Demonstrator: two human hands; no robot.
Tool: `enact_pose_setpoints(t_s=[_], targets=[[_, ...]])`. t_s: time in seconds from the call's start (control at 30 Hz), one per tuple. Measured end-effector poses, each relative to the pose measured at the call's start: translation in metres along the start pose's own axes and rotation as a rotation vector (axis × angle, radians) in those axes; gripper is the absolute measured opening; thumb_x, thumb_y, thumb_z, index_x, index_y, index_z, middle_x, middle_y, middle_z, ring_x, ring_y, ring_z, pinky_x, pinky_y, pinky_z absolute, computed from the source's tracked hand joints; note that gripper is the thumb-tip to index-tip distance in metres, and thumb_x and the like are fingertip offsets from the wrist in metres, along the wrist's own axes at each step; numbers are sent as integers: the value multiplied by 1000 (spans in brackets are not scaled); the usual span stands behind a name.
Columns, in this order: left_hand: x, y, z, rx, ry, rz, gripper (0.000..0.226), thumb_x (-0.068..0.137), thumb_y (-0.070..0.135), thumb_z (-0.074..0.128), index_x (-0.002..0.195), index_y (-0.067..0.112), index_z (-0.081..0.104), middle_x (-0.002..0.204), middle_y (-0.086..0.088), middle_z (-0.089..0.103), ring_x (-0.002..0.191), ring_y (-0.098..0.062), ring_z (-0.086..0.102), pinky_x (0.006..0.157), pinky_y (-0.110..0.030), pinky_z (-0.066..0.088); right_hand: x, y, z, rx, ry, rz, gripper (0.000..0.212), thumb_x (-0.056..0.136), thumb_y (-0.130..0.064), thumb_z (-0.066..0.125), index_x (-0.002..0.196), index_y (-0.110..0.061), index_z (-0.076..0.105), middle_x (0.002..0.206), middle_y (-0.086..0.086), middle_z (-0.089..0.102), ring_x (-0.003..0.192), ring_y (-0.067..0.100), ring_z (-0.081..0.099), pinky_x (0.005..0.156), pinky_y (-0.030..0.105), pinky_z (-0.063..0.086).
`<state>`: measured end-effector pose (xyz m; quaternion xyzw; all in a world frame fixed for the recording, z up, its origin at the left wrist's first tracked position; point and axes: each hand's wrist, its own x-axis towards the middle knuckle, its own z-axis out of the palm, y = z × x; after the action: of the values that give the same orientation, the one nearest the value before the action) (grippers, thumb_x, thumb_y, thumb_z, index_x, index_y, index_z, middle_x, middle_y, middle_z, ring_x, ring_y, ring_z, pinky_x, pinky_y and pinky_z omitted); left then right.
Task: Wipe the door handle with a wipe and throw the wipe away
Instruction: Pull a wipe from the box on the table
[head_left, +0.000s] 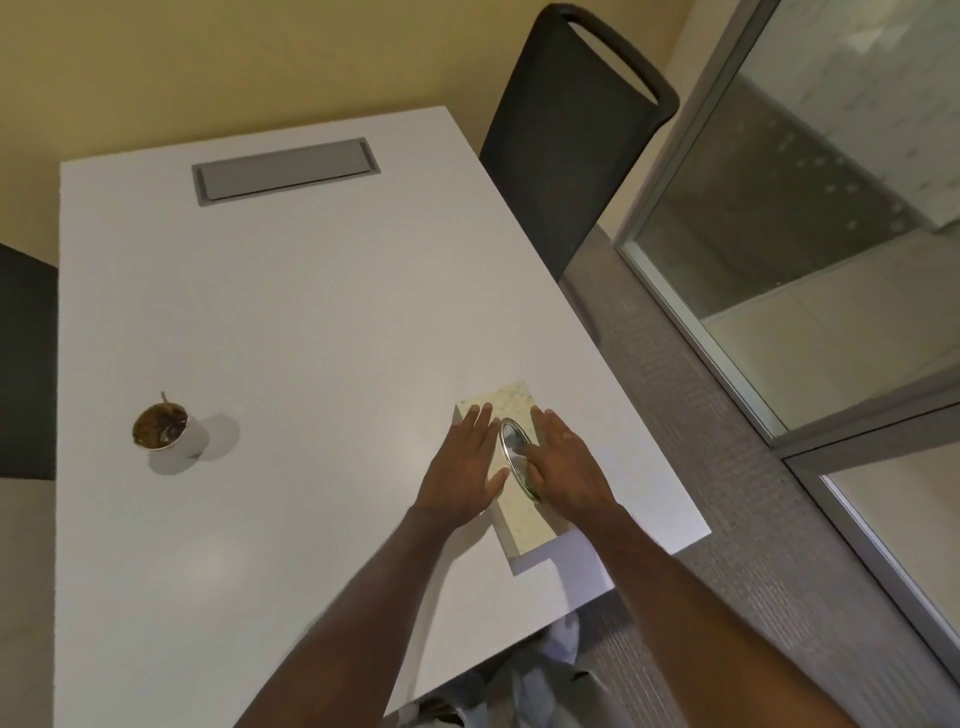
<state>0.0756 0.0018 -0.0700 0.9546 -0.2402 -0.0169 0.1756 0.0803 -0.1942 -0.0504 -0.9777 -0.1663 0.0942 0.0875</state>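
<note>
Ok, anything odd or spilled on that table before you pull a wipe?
Nothing spilled. A used paper cup with brown residue stands upright at the table's left. The wipe box lies slightly askew near the right edge, left hand and right hand flat on it.

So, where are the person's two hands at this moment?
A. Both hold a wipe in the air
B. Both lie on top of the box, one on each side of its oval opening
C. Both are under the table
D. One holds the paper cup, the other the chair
B: the left hand and the right hand lie flat on the tissue box, on either side of its oval opening; the paper cup stands apart, untouched.
</note>
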Motion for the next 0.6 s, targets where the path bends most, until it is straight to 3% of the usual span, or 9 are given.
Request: enact_pose_setpoints(t_s=[0.13, 0.23, 0.4, 0.6], targets=[[-3, -5, 11, -42, 43, -26, 67, 96, 39, 60, 149, 0, 45, 161, -18, 36, 151, -35, 33, 121, -46, 32, 17, 1, -5, 19, -3, -40, 37, 97, -31, 54, 132, -25, 63, 161, 17, 30, 151, 35, 22, 117, 47, 29], [-1, 3, 12, -93, 57, -83, 64, 95, 34, 60, 148, 1, 46, 162, -16, 35, 152, -33, 31, 120, -46, 36, 27, 6, -9, -73, -79, -106, 37, 91, -33, 62, 127, -27, 66, 165, 15, 18, 153, 35, 12, 118, 53, 26], [0, 3, 9, -134, 30, -138, 63, 94, 33, 59, 149, 5, 46, 164, -12, 33, 153, -30, 30, 117, -48, 39, 29, 11, -14, -114, -185, -138, 25, 95, -35, 58, 112, -26, 74, 168, 11, -3, 154, 30, -2, 122, 49, 17], [0, 4, 11, -137, 63, -132, 61, 92, 30, 63, 146, 3, 50, 160, -14, 39, 150, -32, 37, 112, -50, 46, 34, 6, -18, -155, -195, -178, 25, 95, -34, 58, 104, -18, 75, 166, 19, 2, 154, 34, 4, 119, 50, 25]])
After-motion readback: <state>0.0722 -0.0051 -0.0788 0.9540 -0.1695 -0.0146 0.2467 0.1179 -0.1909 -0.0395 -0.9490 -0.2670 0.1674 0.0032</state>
